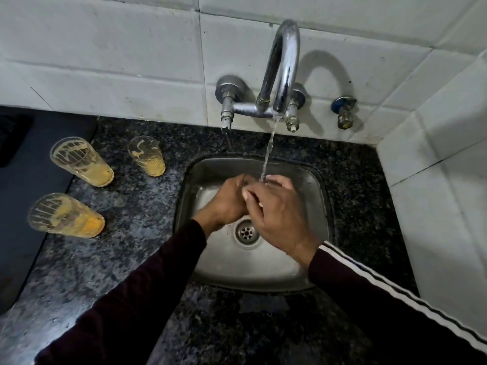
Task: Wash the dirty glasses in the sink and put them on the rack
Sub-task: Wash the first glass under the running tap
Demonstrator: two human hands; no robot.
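Grip: the person's left hand (228,201) and right hand (276,214) are pressed together over the basin, fingers curled against each other. Whether anything is held between them I cannot tell; no glass shows there.
Water: a thin stream of water (268,154) falls from the spout and lands on the fingers of the right hand, at the far edge of the clasp.
Sleeves: both forearms wear dark maroon sleeves; the right sleeve (395,293) carries white stripes along its outer side.
Basin: the square stainless-steel sink (311,180) lies directly under the hands, its round drain (246,232) just below the clasp, between the two wrists.
Tap: the curved chrome wall tap (284,67) stands beyond the hands, mounted on the white tiled wall (105,56).
Counter: the speckled black granite counter (137,201) surrounds the sink.
Glasses: three clear tumblers stand upright on the counter well to the left of the hands, apart from one another. Each is streaked inside with yellow-orange residue and has a layer of it at the bottom.
Nearest glass: the back-right tumbler (147,155), closest to the sink's left rim.
Far glasses: the back-left tumbler (81,161) and the front-left tumbler (66,216), beside a dark mat (23,206) at the counter's left edge.
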